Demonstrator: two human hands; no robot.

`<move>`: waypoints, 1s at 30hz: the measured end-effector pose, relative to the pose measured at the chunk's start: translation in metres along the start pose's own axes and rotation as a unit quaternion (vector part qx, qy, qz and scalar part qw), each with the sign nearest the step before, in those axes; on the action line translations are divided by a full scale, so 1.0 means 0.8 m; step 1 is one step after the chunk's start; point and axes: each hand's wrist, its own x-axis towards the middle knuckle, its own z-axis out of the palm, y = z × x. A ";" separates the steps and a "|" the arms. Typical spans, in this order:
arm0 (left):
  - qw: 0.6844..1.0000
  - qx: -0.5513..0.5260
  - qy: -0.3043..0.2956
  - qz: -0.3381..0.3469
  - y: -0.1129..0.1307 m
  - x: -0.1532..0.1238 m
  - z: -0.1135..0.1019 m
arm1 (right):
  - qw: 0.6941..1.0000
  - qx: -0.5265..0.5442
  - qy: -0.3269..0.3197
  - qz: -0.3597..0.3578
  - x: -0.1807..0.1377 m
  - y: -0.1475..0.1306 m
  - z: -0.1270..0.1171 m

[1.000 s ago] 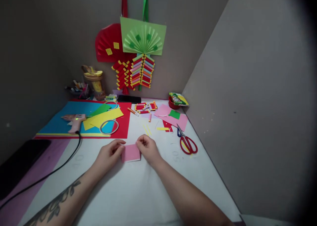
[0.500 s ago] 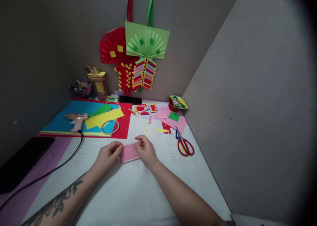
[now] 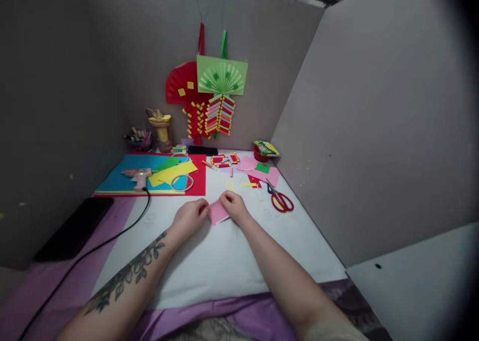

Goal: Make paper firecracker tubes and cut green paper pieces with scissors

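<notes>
A small folded pink paper [image 3: 216, 213] lies on the white table top [image 3: 209, 261] between my two hands. My left hand [image 3: 190, 217] pinches its left edge with curled fingers. On the other side, my right hand [image 3: 234, 206] grips the right edge, fingers bent over the paper. Both forearms reach in from the bottom of the view; the left one carries a dark tattoo.
Red-handled scissors [image 3: 281, 200] lie right of my hands. Behind are pink sheets [image 3: 257, 170], small paper rolls [image 3: 224, 159], coloured sheets [image 3: 149, 179] with a tape ring [image 3: 182, 182] and a pink glue gun [image 3: 137, 175] with its cable. Paper fans [image 3: 209, 89] hang on the grey partition.
The view has pulled back and tilted up, so the table looks farther. Both hands stay on the pink paper, which now looks narrower and tilted between them.
</notes>
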 end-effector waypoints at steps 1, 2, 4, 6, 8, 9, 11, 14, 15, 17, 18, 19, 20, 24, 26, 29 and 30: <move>1.000 0.023 0.000 0.001 0.003 -0.002 -0.003 | 1.000 -0.003 -0.002 -0.001 0.000 -0.001 0.000; 0.999 0.044 -0.001 0.001 0.005 -0.003 -0.006 | 1.000 -0.005 -0.004 -0.003 0.000 -0.002 0.000; 0.997 0.073 -0.009 0.005 0.011 -0.006 -0.011 | 1.000 -0.008 -0.008 -0.007 0.001 -0.004 0.000; 0.996 0.084 -0.023 0.016 0.016 -0.008 -0.013 | 1.000 -0.010 -0.012 -0.010 0.002 -0.005 -0.001; 0.995 0.093 -0.035 0.024 0.020 -0.009 -0.015 | 1.000 -0.015 -0.016 -0.015 0.002 -0.007 0.000; 0.994 0.099 -0.039 0.028 0.021 -0.010 -0.016 | 1.000 -0.018 -0.019 -0.016 0.002 -0.008 0.000; 0.993 0.109 -0.045 0.027 0.023 -0.010 -0.017 | 0.999 -0.025 -0.025 -0.016 0.002 -0.010 0.000; 0.992 0.112 -0.055 0.018 0.024 -0.010 -0.021 | 0.998 -0.037 -0.038 -0.017 0.000 -0.012 0.002; 0.992 0.110 -0.057 0.016 0.024 -0.010 -0.021 | 0.998 -0.043 -0.043 -0.019 0.000 -0.013 0.002; 0.993 0.100 -0.060 0.016 0.023 -0.010 -0.022 | 0.997 -0.052 -0.054 -0.026 -0.001 -0.012 0.002; 0.994 0.095 -0.059 0.014 0.023 -0.010 -0.022 | 0.997 -0.052 -0.057 -0.030 -0.002 -0.012 0.002; 0.994 0.091 -0.059 0.012 0.023 -0.010 -0.022 | 0.997 -0.049 -0.057 -0.033 -0.002 -0.013 0.001; 0.994 0.088 -0.057 0.010 0.022 -0.010 -0.021 | 0.997 -0.045 -0.056 -0.035 -0.003 -0.013 0.001; 0.995 0.083 -0.057 0.017 0.022 -0.010 -0.018 | 0.998 -0.032 -0.053 -0.028 -0.003 -0.016 0.000; 0.996 0.072 -0.060 0.013 0.021 -0.009 -0.018 | 0.998 -0.029 -0.055 -0.022 -0.003 -0.017 -0.001; 0.998 0.026 -0.052 -0.018 0.018 -0.006 -0.019 | 0.998 -0.011 -0.057 -0.002 -0.005 -0.017 -0.002; 0.999 0.000 -0.045 -0.030 0.016 -0.004 -0.018 | 0.998 0.004 -0.056 0.010 -0.006 -0.017 -0.003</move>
